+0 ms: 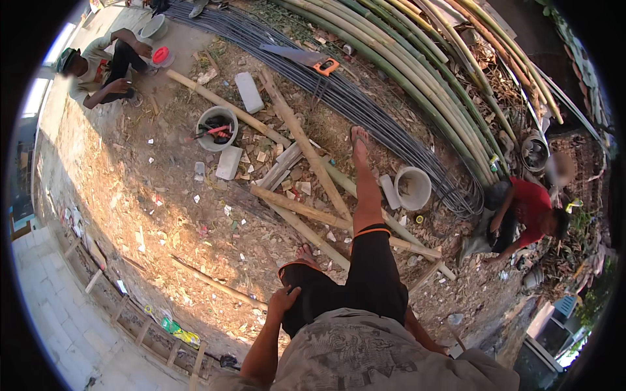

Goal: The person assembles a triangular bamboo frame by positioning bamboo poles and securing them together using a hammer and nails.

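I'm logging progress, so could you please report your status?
Left hand at black, orange-trimmed shorts; right hand unclear. Orange-handled metal handsaw atop dark steel rods. Brown crossed wooden poles, possible trip hazard.

Saw (292, 56) on rods (372, 112), bamboo (417, 83) to their right

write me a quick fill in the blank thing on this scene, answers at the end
1. The person's left hand rests on shorts that are mostly ____ in colour.
2. The handsaw has a handle coloured mainly ____.
3. The shirt of the co-worker at the right is ____.
4. The bucket with a red-handled item sticking out stands to the ____ of the bucket beside the rods.

Missing words: black; orange; red; left
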A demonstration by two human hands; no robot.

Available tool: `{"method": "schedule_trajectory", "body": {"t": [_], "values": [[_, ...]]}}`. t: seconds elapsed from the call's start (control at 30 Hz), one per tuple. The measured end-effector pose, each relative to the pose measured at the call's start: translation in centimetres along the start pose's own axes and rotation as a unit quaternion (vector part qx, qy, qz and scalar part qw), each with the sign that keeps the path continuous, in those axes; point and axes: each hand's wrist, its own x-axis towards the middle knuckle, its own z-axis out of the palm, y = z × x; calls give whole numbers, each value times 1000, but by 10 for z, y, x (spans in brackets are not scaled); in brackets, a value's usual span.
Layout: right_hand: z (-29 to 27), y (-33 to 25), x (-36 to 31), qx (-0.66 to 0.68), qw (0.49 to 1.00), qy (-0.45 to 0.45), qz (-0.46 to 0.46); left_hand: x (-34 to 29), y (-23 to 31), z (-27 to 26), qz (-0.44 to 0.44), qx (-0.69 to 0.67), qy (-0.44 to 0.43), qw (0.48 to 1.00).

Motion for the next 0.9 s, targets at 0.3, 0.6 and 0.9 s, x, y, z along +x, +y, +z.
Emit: {"method": "schedule_trajectory", "body": {"t": [0.3, 0.6, 0.9], "values": [[-21, -485, 171, -492, 868, 19, 61, 41, 212, -48, -130, -1, 69, 989], [69, -845, 174, -463, 880, 81, -72, -6, 410, -156, -130, -133, 209, 960], [187, -878, 159, -700, 712, -56, -21, 1, 446, -99, -127, -394, 190, 890]]}}
